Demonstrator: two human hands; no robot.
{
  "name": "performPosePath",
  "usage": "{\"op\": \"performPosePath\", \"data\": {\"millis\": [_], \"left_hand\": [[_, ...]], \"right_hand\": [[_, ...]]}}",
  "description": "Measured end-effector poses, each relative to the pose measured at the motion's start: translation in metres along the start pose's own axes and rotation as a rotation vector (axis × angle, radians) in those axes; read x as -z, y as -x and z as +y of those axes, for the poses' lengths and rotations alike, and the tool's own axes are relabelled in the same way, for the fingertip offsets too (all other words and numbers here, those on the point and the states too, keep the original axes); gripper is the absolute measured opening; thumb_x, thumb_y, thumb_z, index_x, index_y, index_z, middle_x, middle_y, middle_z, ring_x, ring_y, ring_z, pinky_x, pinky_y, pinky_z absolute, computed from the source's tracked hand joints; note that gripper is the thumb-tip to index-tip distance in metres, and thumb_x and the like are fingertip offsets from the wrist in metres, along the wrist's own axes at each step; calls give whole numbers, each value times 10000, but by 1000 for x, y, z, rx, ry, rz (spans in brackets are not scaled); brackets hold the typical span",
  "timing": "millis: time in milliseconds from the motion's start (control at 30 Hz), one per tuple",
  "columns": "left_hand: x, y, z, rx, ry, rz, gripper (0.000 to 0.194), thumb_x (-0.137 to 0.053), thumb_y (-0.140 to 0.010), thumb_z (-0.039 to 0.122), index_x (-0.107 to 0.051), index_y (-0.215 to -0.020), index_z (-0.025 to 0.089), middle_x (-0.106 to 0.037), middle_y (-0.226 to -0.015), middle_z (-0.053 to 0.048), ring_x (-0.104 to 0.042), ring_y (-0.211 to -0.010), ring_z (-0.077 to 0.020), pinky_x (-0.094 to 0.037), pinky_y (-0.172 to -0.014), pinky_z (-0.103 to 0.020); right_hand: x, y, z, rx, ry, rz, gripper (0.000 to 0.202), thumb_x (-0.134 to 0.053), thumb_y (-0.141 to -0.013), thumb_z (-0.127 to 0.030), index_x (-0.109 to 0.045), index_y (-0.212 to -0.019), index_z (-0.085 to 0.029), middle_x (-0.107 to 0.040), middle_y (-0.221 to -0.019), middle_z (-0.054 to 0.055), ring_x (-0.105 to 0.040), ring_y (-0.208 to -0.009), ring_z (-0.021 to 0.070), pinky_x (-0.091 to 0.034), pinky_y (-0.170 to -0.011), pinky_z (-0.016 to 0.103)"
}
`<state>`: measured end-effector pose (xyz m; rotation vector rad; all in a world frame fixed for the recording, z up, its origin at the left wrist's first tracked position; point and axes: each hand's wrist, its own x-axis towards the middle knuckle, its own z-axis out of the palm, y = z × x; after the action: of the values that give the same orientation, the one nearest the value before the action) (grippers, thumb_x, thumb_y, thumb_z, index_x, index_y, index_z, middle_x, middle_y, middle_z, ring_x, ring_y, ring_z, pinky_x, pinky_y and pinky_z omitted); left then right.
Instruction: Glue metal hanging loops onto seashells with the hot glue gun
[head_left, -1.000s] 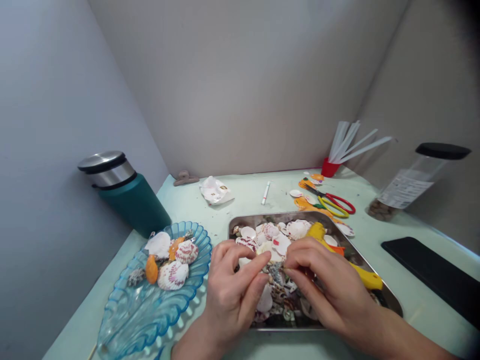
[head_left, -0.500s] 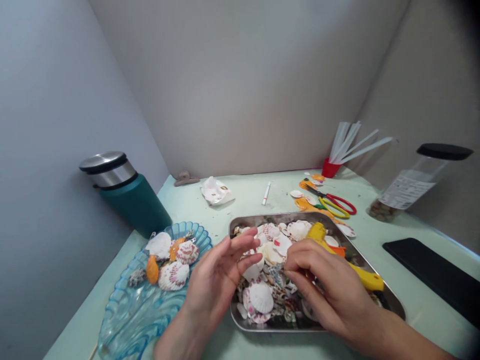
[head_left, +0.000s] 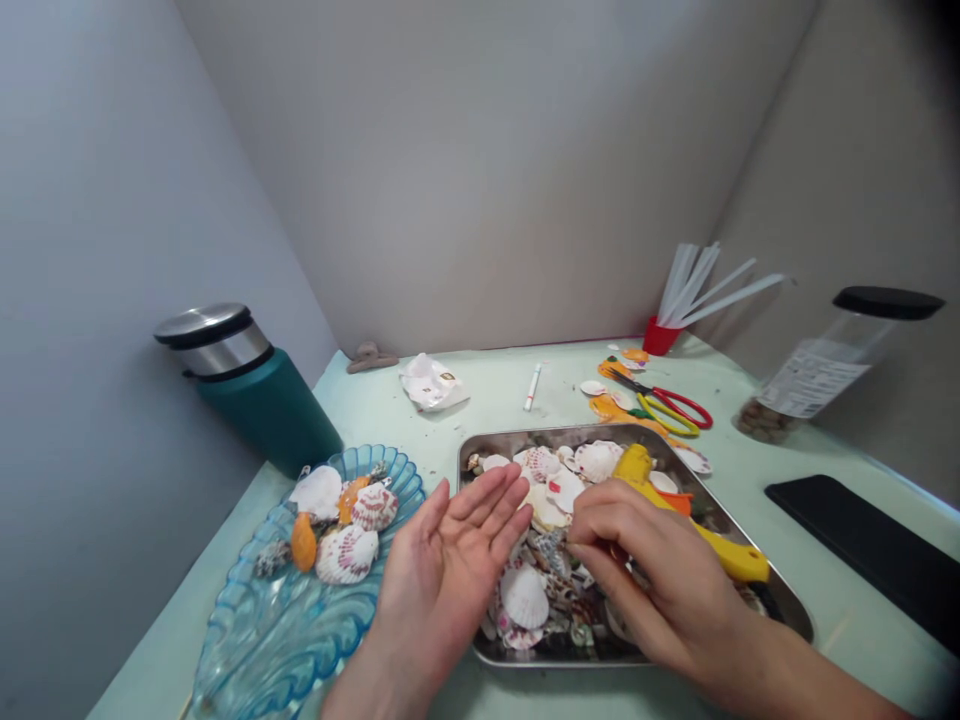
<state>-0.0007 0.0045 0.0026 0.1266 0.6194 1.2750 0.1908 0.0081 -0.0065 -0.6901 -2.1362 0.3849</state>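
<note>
My left hand (head_left: 457, 560) is open with its palm turned up and nothing on it, over the left side of a metal tray (head_left: 555, 660). Over the middle of the tray, my right hand (head_left: 660, 570) is closed in a pinch, thumb against fingers; whatever it holds is too small or hidden to make out. Beneath both hands the tray holds a heap of shells, among them a white scallop shell (head_left: 524, 597). A yellow-handled tool (head_left: 731, 555) lies across the tray's right side, partly behind my right hand.
Left stands a blue glass dish (head_left: 277, 640) with several shells, behind it a teal bottle (head_left: 274, 410). At the back lie a plastic bag (head_left: 433, 382), a marker (head_left: 532, 388) and scissors (head_left: 667, 408). A red cup (head_left: 661, 336) of white sticks, a jar (head_left: 810, 380) and a black flat object (head_left: 862, 555) are right.
My left hand has rolled from side-on to palm up, its fingers flattening out. My right hand keeps its pinch in nearly the same place.
</note>
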Motion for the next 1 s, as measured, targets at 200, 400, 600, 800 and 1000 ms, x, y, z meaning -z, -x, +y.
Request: {"op": "performPosePath", "data": {"millis": [200, 400, 600, 800, 1000], "left_hand": [[0, 1, 0, 9, 4, -1, 453, -349, -961, 284, -614, -1079, -64, -645, -1172, -276, -678, -1004, -278, -506, -958, -410], [0, 2, -1, 1, 5, -5, 505, -350, -964, 328, -499, -1233, -72, -607, -1225, -286, -685, -971, -263, -508, -947, -403], [0, 1, 0, 24, 4, -48, 559, -354, -963, 378, -424, -1305, -58, -589, -1250, -289, -654, -1052, -293, -481, -974, -421], [4, 0, -1, 29, -4, -109, 521, -352, -963, 399, -598, -1141, -23, -612, -1236, -262, -599, -1139, -308, -431, -1020, -433], [5, 2, -1, 16, -13, -95, 520, -350, -967, 364, -696, -970, -24, -690, -1111, -225, -640, -1042, -271, -412, -1036, -439]], "right_hand": [[-1, -1, -1, 4, -4, -1, 145, -471, -871, -41, -499, -890, -183, -545, -816, 48, -514, -755, 166, -450, -650, 285], [-1, -2, -2, 12, 1, -7, 148, -462, -876, -38, -496, -895, -181, -539, -810, 45, -508, -757, 162, -451, -653, 280], [-2, 2, 1, -39, 16, -16, 143, -444, -889, -49, -485, -871, -185, -532, -816, 45, -508, -761, 166, -447, -661, 297], [-3, 1, 2, -57, 31, 8, 129, -454, -896, -62, -478, -890, -189, -532, -826, 40, -510, -769, 165, -442, -670, 297], [-3, -1, 0, -58, 38, 16, 138, -450, -892, -57, -474, -880, -192, -534, -823, 41, -518, -766, 169, -446, -665, 300]]}}
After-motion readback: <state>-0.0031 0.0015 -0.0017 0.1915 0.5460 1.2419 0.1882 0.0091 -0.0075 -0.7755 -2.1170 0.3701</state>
